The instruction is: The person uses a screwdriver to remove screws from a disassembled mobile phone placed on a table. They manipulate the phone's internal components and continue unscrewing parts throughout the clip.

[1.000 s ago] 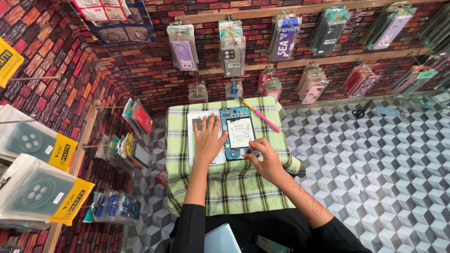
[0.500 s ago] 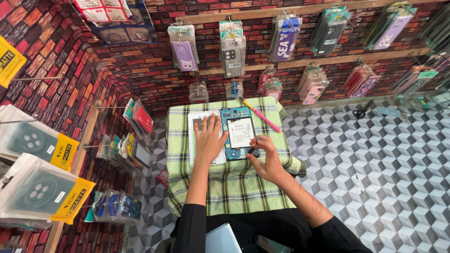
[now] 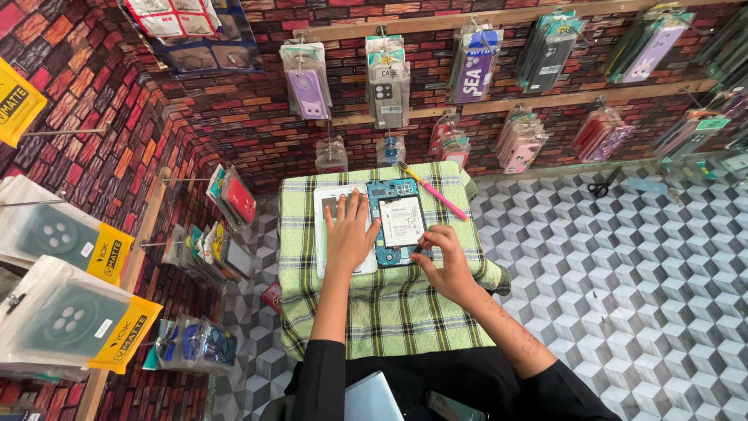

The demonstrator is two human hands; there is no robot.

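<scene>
near the middle of the frame we see a small table under a green checked cloth (image 3: 374,312), and on it lies an opened tablet (image 3: 399,222), its blue circuit board and white battery facing up. just left of it, touching, lies a white back cover (image 3: 327,226). the left hand (image 3: 351,234) rests flat on that cover, fingers spread wide, holding nothing. the right hand (image 3: 444,261) sits at the lower right corner of the tablet, fingers curled in narrow around a thin dark tool (image 3: 418,249) whose tip meets the tablet's edge; we cannot tell what kind of tool it is. a pink pen-like stick (image 3: 436,193) lies tilted on the cloth toward the upper right of the table, just beside the tablet. both arms wear black sleeves (image 3: 327,374) at the bottom of the frame. across the top, packaged phone cases (image 3: 389,86) hang on a brick-patterned wall. on the right a patterned grey floor (image 3: 623,273) shows, with a pair of scissors (image 3: 598,187) lying near the wall.
</scene>
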